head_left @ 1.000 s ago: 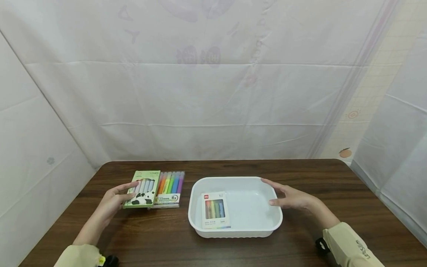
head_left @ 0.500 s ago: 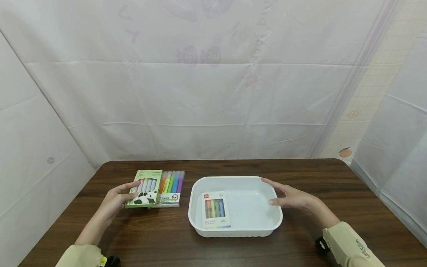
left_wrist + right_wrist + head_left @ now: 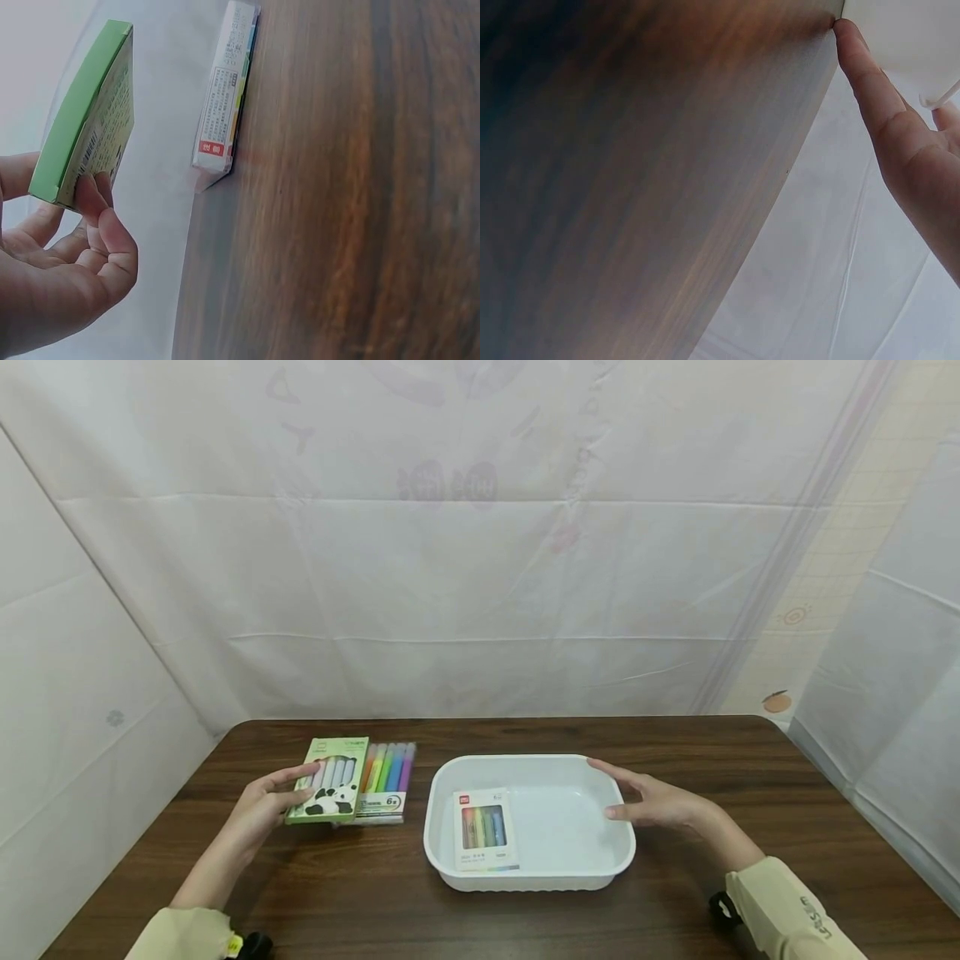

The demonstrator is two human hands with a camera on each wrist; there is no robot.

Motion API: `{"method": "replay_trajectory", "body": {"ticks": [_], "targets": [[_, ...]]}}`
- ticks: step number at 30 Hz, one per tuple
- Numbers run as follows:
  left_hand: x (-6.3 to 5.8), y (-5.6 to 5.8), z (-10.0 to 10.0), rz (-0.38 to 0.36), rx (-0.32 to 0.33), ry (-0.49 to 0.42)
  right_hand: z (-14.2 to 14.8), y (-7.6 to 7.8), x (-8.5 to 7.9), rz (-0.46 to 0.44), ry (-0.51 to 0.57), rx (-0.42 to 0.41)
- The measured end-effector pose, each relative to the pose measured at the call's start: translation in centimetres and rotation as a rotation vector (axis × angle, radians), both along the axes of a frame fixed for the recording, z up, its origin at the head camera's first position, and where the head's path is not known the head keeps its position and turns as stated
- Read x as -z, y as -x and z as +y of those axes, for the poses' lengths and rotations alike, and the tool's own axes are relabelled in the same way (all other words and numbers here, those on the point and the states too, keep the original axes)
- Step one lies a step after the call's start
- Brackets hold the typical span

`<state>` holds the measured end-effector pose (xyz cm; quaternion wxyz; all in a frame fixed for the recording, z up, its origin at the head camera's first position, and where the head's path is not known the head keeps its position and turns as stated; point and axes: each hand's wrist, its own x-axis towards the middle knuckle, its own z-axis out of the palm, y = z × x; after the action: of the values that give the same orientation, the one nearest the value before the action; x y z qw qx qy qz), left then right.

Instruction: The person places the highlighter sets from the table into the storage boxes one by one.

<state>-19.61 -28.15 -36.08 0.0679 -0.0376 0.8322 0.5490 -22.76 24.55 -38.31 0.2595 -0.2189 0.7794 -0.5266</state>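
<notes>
My left hand (image 3: pixel 261 804) grips a green box of markers (image 3: pixel 335 798) with a panda on its front, thumb on one face and fingers on the other. In the left wrist view the green box (image 3: pixel 81 112) is tilted and raised off the table. Partly behind it lies a clear pack of highlighters (image 3: pixel 393 777). My right hand (image 3: pixel 660 802) holds the right end of a white plastic tray (image 3: pixel 570 883), thumb over the rim and fingers along the outer wall. A white box of coloured pens or crayons (image 3: pixel 483 831) lies inside the tray's left half.
Everything rests on a dark wood-grain table (image 3: pixel 360 893) with rounded far corners. Behind it hangs a pale printed curtain (image 3: pixel 480 610), with more white sheeting at both sides.
My left hand has moved slightly right and up with the green marker box, which now covers more of the highlighter pack. My right hand and the tray have stayed put.
</notes>
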Motion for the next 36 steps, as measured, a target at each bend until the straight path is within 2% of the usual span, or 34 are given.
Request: {"method": "replay_trajectory", "body": {"ticks": [12,21,31,36], "targets": [[-0.4,0.0,0.7,0.014,0.016,-0.02,-0.1,-0.1,-0.1,-0.001,-0.012,0.011],[-0.7,-0.1,1.0,0.019,0.003,-0.028,-0.1,0.0,-0.1,0.023,-0.028,0.018],[-0.9,-0.3,1.5,0.026,0.017,-0.063,0.0,0.1,0.2,0.032,-0.001,-0.023],[-1.0,-0.4,1.7,0.032,0.021,-0.048,0.0,0.1,0.2,0.031,0.001,-0.022]]}}
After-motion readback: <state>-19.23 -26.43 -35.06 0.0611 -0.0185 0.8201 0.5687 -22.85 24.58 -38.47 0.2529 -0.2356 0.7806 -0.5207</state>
